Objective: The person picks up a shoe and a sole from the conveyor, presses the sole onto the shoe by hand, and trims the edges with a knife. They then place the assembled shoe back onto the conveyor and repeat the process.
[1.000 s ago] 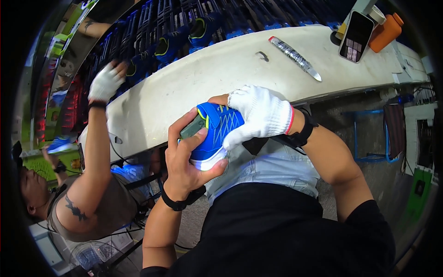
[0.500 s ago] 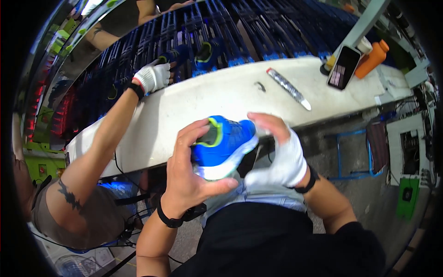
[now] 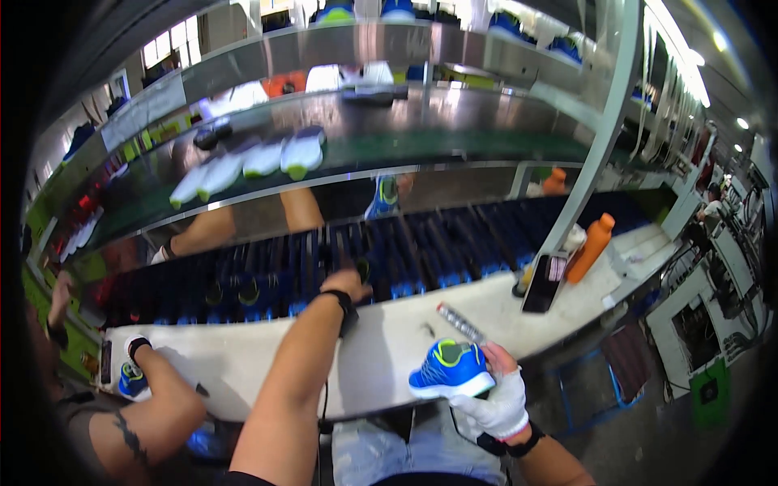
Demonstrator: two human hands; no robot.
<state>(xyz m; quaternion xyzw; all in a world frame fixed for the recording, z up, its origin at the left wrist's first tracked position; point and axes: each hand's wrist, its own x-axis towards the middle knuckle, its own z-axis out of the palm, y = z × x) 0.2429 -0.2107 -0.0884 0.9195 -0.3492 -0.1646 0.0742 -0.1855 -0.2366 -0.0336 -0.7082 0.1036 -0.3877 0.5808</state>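
In my right hand [image 3: 501, 401], which wears a white glove with bare fingertips, is a blue sneaker [image 3: 450, 371] with a lime-green collar and white sole. The fingers close around one end of it, above the table's front edge. My bare left hand [image 3: 345, 285] reaches over the white table [image 3: 373, 328] to the dark slatted conveyor [image 3: 421, 251]. Its fingers curl at a dark shoe [image 3: 364, 268] with a green-edged opening; the hand and the dark slats hide part of that grip.
A silver tube [image 3: 460, 321] with a red end lies on the table. Farther right, a phone [image 3: 545, 282] and an orange bottle [image 3: 596, 243] stand by a metal post [image 3: 596, 162]. At left, a co-worker's arm [image 3: 158, 405] reaches to another blue sneaker [image 3: 131, 379]. White soles [image 3: 251, 160] rest on the shelf above.
My left hand has let go of the blue sneaker and moved forward to the conveyor. The right hand now holds that sneaker alone, turned around. The view has tilted up.
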